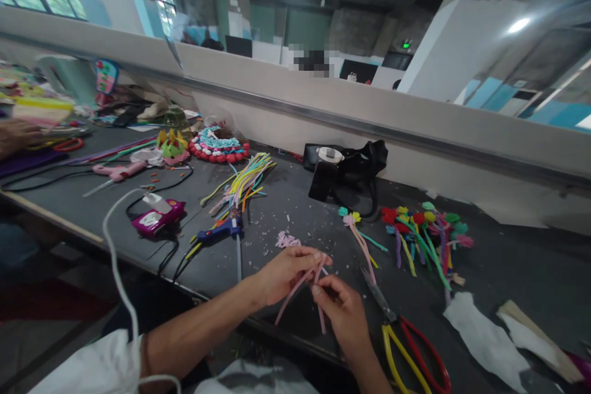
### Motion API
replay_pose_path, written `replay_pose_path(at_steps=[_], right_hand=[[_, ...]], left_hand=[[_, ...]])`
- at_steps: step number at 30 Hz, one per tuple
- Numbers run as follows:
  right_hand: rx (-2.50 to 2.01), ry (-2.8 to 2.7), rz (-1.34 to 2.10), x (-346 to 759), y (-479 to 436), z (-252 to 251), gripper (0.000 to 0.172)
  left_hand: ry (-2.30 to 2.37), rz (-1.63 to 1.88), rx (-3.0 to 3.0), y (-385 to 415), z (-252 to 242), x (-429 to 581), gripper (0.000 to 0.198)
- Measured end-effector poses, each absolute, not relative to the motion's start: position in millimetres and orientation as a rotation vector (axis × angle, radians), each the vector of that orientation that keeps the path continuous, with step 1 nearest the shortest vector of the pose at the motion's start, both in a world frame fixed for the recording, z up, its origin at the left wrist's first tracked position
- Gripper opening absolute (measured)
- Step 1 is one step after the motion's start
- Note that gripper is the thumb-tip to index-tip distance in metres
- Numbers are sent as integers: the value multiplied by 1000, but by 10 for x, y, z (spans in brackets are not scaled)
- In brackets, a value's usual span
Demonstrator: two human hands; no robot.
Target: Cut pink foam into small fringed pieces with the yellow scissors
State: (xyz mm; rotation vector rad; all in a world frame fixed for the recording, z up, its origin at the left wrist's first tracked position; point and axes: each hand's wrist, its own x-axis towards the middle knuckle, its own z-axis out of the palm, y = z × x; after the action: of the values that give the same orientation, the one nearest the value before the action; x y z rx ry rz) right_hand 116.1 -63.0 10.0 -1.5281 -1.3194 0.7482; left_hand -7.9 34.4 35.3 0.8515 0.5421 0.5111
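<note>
Near the table's front edge, my left hand (290,272) pinches pink pipe cleaners (295,297) at their upper end, and their legs hang apart below. My right hand (341,305) sits just right of it, with thumb and index finger closed on the same pink strands. Behind my left hand lies a small heap of short pink pieces (287,239). To the right of my right hand rest scissors (406,345) with one red and one yellow handle, blades pointing away. Pipe-cleaner flowers with pink stems (361,240) lie beyond the scissors.
A blue glue gun (217,231), a loose bundle of pipe cleaners (247,178) and a purple device (156,217) lie left. Several coloured flowers (427,231) and crumpled white paper (484,341) lie right. A black bag (364,163) stands by the partition. Another person's hand (18,135) is far left.
</note>
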Motion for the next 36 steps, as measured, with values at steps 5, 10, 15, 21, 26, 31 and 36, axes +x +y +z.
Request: replay_pose_path(at_steps=[5, 10, 15, 21, 26, 31, 36], right_hand=[[-1495, -1294, 854, 1169, -655, 66, 27], [-1491, -1295, 867, 1265, -703, 103, 27], [-1490, -1342, 668, 1410, -738, 186, 24], [-1383, -1502, 666, 1465, -775, 231, 14], [-1445, -1560, 594, 1439, -806, 191, 19], [-1498, -1591, 397, 1391, -756, 158, 17], [-1566, -1427, 406, 1403, -677, 146, 24]], left_hand=[[561, 522, 866, 299, 324, -91, 32], [642, 541, 944, 209, 351, -108, 38], [624, 496, 1081, 106, 360, -127, 36], [587, 287, 1106, 112, 297, -173, 37], [563, 208, 1052, 138, 337, -190, 26], [630, 225, 944, 152, 364, -135, 22], [635, 400, 965, 194, 409, -114, 26]])
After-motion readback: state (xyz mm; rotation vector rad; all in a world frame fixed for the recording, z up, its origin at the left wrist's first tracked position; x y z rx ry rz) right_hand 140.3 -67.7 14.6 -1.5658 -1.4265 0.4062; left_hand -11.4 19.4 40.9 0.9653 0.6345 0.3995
